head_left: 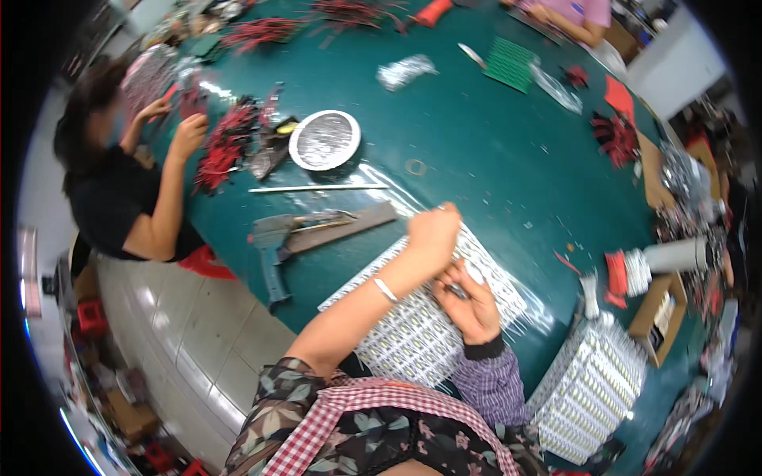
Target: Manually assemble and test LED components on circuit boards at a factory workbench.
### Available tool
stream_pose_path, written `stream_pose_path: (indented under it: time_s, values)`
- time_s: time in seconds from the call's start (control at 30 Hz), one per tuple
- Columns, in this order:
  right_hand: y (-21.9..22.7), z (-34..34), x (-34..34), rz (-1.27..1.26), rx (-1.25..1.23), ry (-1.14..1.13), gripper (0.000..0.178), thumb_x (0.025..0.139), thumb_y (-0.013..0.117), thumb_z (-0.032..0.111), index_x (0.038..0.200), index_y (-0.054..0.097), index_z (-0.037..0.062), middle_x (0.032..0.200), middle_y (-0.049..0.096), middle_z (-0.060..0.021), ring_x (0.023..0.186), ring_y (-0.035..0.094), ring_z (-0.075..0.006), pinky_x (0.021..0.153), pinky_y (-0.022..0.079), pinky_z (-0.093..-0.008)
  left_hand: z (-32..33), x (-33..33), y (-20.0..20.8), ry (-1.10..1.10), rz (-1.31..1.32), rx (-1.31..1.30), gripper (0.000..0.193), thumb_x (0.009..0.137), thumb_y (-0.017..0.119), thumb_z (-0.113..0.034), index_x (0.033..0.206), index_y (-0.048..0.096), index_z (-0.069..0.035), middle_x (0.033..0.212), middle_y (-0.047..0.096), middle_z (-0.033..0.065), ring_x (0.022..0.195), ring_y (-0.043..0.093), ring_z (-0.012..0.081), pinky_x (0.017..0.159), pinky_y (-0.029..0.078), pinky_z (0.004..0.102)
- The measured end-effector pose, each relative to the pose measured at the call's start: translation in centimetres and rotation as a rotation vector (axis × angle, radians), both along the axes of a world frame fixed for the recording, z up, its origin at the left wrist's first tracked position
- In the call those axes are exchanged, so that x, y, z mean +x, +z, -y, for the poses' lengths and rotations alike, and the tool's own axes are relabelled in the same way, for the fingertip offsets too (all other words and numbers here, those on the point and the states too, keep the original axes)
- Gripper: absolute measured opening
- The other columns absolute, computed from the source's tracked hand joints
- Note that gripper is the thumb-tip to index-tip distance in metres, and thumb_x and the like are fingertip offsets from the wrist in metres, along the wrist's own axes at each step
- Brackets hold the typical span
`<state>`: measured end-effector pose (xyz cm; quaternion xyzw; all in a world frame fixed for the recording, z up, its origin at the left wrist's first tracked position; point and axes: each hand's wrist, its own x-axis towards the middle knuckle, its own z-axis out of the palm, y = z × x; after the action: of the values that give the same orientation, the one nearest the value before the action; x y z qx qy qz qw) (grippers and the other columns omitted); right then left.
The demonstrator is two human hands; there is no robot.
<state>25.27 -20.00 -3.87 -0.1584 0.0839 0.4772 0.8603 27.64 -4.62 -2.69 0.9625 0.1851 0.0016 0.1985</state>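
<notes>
Beneath my hands lies a sheet of white LED modules (pixel 409 337) in close rows, flat at the table's near edge. My left hand (pixel 434 238), with a white band on its wrist, is closed above the sheet's far part; whatever its fingers hold is hidden. Just right of it and lower, my right hand (pixel 476 308) has its fingers curled round a small dark thing I cannot make out. Its arm wears a purple checked sleeve (pixel 490 385). To the left rest a blue-grey glue gun (pixel 272 250) and a flat grey-brown bar (pixel 345 228).
A white bowl (pixel 325 140) and a thin white rod (pixel 317 189) sit beyond the glue gun. Stacked LED sheets (pixel 591 393) stand at the right, near an open cardboard box (pixel 660 317). A co-worker (pixel 119 182) handles red wires at the left; bundles of red-black wires (pixel 226 147) lie there.
</notes>
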Motion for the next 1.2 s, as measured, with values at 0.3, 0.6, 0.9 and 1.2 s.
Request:
stream_pose_path:
  time_s: [0.3, 0.6, 0.9, 1.2]
  values:
    - [0.3, 0.2, 0.6, -0.110, 0.089, -0.010, 0.010, 0.101, 0.053, 0.009, 0.108, 0.050, 0.0029, 0.090, 0.046, -0.0044, 0.090, 0.049, -0.0181, 0.089, 0.048, -0.0341, -2.1, -2.4, 1.5, 0.091, 0.140, -0.141, 0.010, 0.084, 0.065, -0.011, 0.086, 0.065, -0.001, 0.075, 0.069, 0.0201, 0.074, 0.068, 0.0394, 0.067, 0.053, 0.0466]
    - [0.0, 0.5, 0.9, -0.145, 0.081, -0.069, 0.014, 0.100, 0.055, 0.009, 0.111, 0.052, 0.0010, 0.090, 0.049, -0.0052, 0.089, 0.050, -0.0180, 0.087, 0.050, -0.0345, -0.9, -2.2, 1.0, -0.031, 0.002, -0.016, 0.010, 0.078, 0.061, -0.003, 0.084, 0.062, 0.005, 0.072, 0.067, 0.0255, 0.070, 0.069, 0.0409, 0.062, 0.054, 0.0467]
    - [0.3, 0.6, 1.0, -0.133, -0.010, -0.125, 0.014, 0.100, 0.055, 0.006, 0.110, 0.052, -0.0024, 0.098, 0.052, -0.0093, 0.098, 0.055, -0.0216, 0.091, 0.052, -0.0351, -0.4, -2.6, 0.8, 0.016, 0.119, 0.029, 0.009, 0.079, 0.063, -0.008, 0.081, 0.060, 0.001, 0.066, 0.066, 0.0193, 0.060, 0.067, 0.0355, 0.055, 0.052, 0.0434]
    - [0.2, 0.5, 0.8, -0.082, -0.082, -0.169, 0.022, 0.099, 0.058, 0.009, 0.118, 0.054, 0.0009, 0.103, 0.055, -0.0073, 0.102, 0.055, -0.0196, 0.099, 0.048, -0.0383, 0.7, -6.0, 6.4, -0.239, 0.173, -0.311, 0.013, 0.086, 0.068, -0.012, 0.085, 0.064, 0.001, 0.063, 0.063, 0.0159, 0.053, 0.062, 0.0305, 0.052, 0.047, 0.0362]
